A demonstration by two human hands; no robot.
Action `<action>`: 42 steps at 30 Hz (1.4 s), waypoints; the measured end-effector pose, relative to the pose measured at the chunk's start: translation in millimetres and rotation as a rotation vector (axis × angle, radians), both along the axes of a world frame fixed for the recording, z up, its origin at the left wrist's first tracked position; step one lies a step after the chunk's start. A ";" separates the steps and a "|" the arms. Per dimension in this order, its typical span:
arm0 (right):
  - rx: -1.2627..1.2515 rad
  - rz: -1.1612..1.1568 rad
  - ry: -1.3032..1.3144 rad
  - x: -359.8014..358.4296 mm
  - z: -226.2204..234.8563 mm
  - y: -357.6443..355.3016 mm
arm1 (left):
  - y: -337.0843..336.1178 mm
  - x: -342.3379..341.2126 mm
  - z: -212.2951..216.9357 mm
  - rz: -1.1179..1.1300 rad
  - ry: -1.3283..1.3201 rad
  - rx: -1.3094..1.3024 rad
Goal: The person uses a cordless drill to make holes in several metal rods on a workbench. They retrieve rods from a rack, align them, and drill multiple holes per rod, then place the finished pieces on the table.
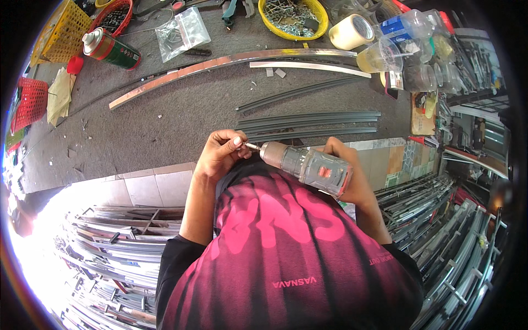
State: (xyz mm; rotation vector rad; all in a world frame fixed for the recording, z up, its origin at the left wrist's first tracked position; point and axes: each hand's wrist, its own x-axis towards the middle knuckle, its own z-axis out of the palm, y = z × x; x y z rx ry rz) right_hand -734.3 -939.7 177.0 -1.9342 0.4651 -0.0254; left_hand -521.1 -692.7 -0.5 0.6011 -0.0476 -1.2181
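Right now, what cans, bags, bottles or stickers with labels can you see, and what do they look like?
Spray can: lying upper left on the grey bench, green and red, with a white cap.
Plastic bag: top middle, clear, small parts inside.
Bottle: upper right, clear with a blue label.
Drill label: red patch on the grey drill, held in the right hand.

Green-red spray can (pixel 111 49) beside clear plastic bag (pixel 182 30), top left.

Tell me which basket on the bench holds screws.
The round yellow basket at top centre; the square yellow basket and red baskets sit far left.
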 end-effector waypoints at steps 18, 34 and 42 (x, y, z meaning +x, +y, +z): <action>-0.050 0.060 0.058 31.5 -5.4 6.3 | 1.5 -38.9 20.2 0.177 -1.782 0.871; -0.131 0.163 0.279 73.8 -15.0 3.1 | -14.9 -42.1 -9.5 0.046 -1.831 1.020; -0.154 0.176 0.249 76.8 -14.8 1.6 | -15.2 -40.1 -10.9 0.074 -1.828 1.008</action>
